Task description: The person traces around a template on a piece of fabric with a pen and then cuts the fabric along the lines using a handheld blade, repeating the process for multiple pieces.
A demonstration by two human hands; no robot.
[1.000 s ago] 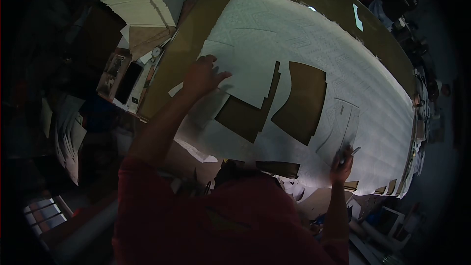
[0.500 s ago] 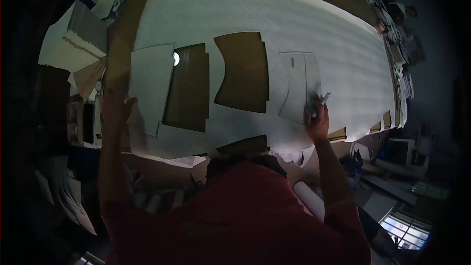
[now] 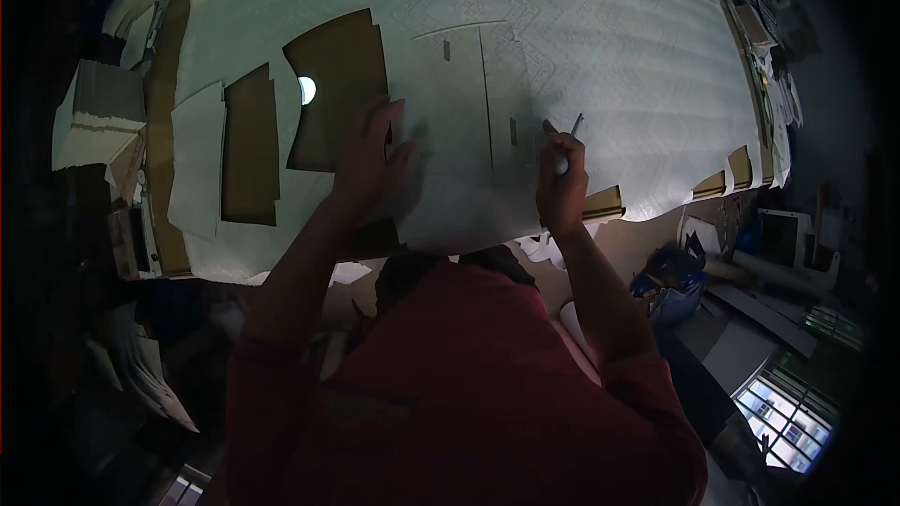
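A white patterned fabric sheet lies across the brown table. My left hand is open, fingers spread, at the right edge of a cut-out opening through which brown shows. My right hand is closed around a slim, pale pen-like tool, whose exact kind I cannot make out. Between my hands lies a fabric panel outlined by thin lines, with a long dark line down its right part. Two small grey strips lie on the fabric there.
Another opening and a loose-edged fabric piece are farther left. A stack of pale sheets stands beyond the table's left edge. Papers and bundles line the right edge. A blue bag lies below on the right.
My left hand has moved right, from the sheet's left side to the opening beside the panel. My right hand has shifted slightly left and up, still holding the tool. The view has turned rightward.
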